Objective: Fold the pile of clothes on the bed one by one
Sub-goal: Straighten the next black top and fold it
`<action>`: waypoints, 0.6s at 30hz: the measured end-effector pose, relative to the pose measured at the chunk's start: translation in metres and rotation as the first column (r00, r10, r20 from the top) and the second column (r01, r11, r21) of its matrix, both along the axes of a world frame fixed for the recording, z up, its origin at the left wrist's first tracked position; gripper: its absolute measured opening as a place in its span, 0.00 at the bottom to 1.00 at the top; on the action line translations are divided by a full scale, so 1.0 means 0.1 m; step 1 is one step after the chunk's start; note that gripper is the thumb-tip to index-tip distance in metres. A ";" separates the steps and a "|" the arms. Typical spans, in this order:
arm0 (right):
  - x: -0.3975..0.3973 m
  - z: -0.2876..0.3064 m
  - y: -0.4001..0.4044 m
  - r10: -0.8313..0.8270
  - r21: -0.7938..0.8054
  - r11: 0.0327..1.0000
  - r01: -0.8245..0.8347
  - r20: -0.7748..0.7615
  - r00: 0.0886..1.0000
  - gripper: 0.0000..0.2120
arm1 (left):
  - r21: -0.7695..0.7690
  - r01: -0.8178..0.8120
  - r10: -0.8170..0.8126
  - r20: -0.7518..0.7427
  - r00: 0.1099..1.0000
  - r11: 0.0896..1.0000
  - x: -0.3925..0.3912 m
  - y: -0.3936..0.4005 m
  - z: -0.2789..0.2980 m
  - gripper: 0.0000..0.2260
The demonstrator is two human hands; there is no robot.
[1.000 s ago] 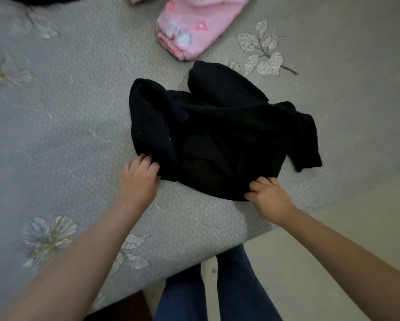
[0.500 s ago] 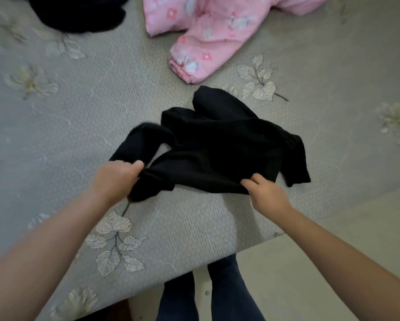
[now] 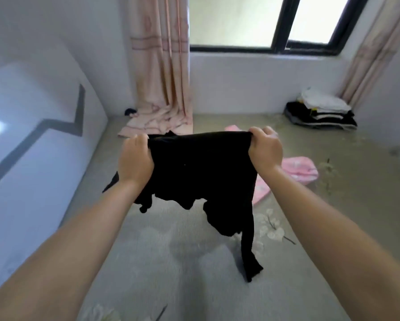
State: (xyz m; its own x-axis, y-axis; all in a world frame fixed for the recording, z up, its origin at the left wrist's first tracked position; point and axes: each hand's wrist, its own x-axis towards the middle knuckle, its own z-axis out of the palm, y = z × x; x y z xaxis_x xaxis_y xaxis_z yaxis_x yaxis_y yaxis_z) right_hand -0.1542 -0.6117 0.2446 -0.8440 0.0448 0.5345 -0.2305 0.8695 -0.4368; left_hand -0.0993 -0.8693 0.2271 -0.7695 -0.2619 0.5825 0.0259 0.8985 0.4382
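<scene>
Gripping black garment (image 3: 201, 167), both hands raised.

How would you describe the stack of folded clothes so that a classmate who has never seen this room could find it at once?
Start at the black-framed window and follow its right-hand curtain down to the grey bed cover. In that far right corner lies the stack of folded clothes. Unlike the loose pink garment nearer the middle, it is neatly layered, dark pieces below and white on top.
</scene>
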 end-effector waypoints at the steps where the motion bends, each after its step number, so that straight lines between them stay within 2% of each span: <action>1: -0.01 0.25 -0.05 0.020 -0.024 1.000 -0.021 -0.054 0.998 0.13 | 0.001 -0.019 0.019 -0.050 0.999 1.000 0.01 -0.04 0.22 0.08; 4: 0.11 0.75 -0.18 0.105 -0.043 0.992 -0.115 -0.180 0.978 0.13 | -0.038 -0.061 0.054 -0.151 0.987 0.997 0.12 -0.18 0.69 0.09; 6: 0.26 0.81 -0.20 0.253 0.001 0.967 -0.255 -0.155 0.955 0.14 | -0.103 -0.017 0.005 -0.117 0.993 0.995 0.27 -0.34 0.74 0.09; 7: 0.32 0.73 -0.20 0.338 0.068 0.940 -0.334 -0.063 0.939 0.15 | -0.152 0.016 -0.024 -0.056 0.998 0.988 0.35 -0.44 0.67 0.07; 9: 0.47 0.37 -0.19 0.422 0.168 0.860 -0.482 0.296 0.857 0.18 | -0.248 0.104 -0.059 0.183 0.981 0.963 0.58 -0.62 0.38 0.06; 11: 0.65 -0.11 -0.22 0.379 0.139 0.819 -0.557 0.597 0.707 0.19 | -0.308 0.231 -0.052 0.494 0.868 0.923 0.81 -0.74 0.04 0.10; 13: 0.87 -0.65 -0.29 0.311 0.232 0.747 -0.623 0.706 0.636 0.21 | -0.374 0.367 0.002 0.703 0.712 0.852 1.04 -0.76 -0.33 0.12; 15: 1.16 -1.18 -0.38 0.245 0.323 0.614 -0.720 0.789 0.564 0.24 | -0.390 0.491 0.043 0.815 0.578 0.779 1.29 -0.73 -0.72 0.11; 18: 1.64 -1.93 -0.49 0.100 0.251 0.481 -0.840 0.936 0.337 0.27 | -0.273 0.592 0.073 0.938 0.339 0.758 1.72 -0.71 -1.31 0.13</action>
